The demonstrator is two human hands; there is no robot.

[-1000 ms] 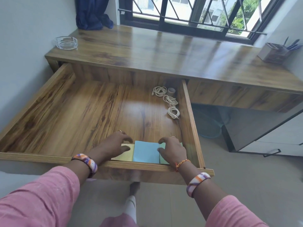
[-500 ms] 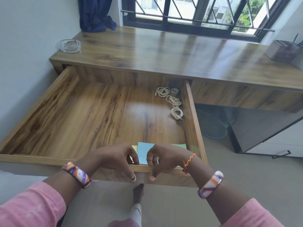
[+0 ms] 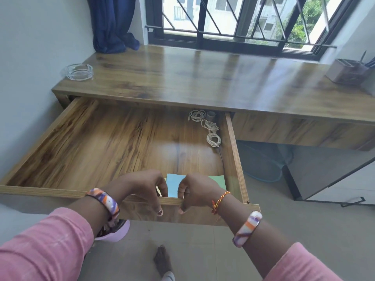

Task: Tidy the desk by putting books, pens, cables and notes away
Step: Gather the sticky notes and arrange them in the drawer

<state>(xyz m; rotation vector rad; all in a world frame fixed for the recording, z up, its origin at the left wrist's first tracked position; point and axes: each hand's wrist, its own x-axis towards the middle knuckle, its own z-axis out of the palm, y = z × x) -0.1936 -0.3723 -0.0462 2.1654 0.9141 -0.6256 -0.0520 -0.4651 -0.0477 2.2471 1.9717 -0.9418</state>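
A wide wooden drawer (image 3: 60, 191) stands pulled out under the desk (image 3: 203, 82). My left hand (image 3: 142, 185) and my right hand (image 3: 196, 189) both grip its front edge, fingers inside and thumbs on the outer face. Between and behind the hands lie sticky-note pads: a blue one (image 3: 174, 184) and a green one (image 3: 218, 181); a yellow one is mostly hidden under my left hand. White coiled cables (image 3: 211, 130) lie along the drawer's right side near the back, beside a small grey roll (image 3: 211, 115).
A glass ashtray (image 3: 78, 72) sits at the desk's left end and a brown pen holder (image 3: 347, 71) at its right end. A blue curtain (image 3: 113, 25) hangs at the back left. A pale cabinet (image 3: 334, 179) stands on the right, a pink bin (image 3: 113, 230) below the drawer.
My hands left the note pads and took hold of the drawer's front edge. The drawer sits a little further in under the desk than a second ago.
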